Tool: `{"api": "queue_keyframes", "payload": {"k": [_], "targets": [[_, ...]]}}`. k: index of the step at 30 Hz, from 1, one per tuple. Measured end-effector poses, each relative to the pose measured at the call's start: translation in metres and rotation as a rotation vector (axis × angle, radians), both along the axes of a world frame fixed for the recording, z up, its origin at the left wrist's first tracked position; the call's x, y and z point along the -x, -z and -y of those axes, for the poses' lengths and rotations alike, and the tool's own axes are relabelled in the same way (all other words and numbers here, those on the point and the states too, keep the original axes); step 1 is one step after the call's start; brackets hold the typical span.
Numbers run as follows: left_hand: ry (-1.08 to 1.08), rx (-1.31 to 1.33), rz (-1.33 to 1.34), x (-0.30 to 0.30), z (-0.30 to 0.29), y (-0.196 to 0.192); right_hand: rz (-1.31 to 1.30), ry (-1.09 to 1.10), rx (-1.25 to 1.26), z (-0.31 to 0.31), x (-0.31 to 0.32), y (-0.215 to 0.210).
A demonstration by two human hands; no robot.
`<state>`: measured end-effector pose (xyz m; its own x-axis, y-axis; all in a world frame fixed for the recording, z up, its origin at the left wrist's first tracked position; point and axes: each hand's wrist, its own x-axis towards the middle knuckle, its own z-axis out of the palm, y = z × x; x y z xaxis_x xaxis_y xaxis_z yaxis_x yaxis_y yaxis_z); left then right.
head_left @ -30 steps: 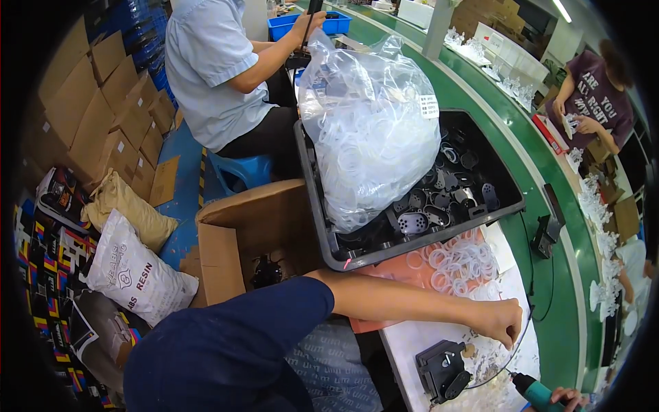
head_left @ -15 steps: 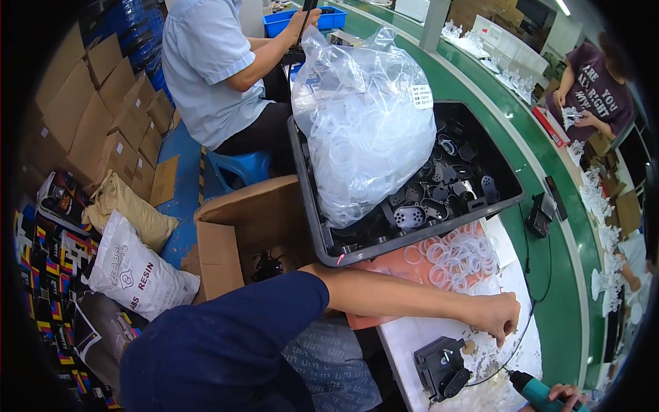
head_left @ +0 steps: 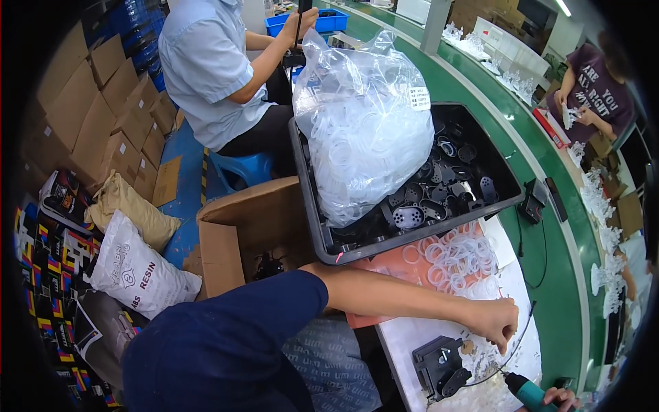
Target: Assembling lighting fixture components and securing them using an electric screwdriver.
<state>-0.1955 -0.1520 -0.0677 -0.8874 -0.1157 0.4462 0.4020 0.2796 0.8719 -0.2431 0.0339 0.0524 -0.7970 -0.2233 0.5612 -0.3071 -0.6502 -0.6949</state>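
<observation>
Left hand [head_left: 495,324] pinched something small, unclear what, just beside black plastic fixture block [head_left: 439,364] on white table [head_left: 405,343]. Right hand [head_left: 563,398] gripped teal electric screwdriver [head_left: 527,393], near clear plastic rings [head_left: 456,257].

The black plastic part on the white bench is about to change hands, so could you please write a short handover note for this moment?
Left hand: reaching across the white bench, fingers curled over small clear rings just right of the black plastic part; whether it grips one I cannot tell.
Right hand: at the lower edge, closed on a teal-handled power screwdriver, tip angled toward the part.
Supplies: loose clear rings on the orange mat; more black parts in the black bin beside a clear bag of rings.
Done: the part sits on the bench.
Left: fastening is not visibly finished.
</observation>
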Motion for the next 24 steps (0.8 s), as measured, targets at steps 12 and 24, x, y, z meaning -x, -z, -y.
{"api": "queue_keyframes", "payload": {"k": [12, 24], "targets": [[-0.044, 0.080, -0.150, 0.000, 0.006, 0.003, -0.079, -0.024, -0.032, -0.015, 0.024, 0.011], [0.153, 0.013, -0.171, -0.003, -0.010, -0.005, 0.027, -0.045, 0.095, 0.002, -0.001, -0.017]]}}
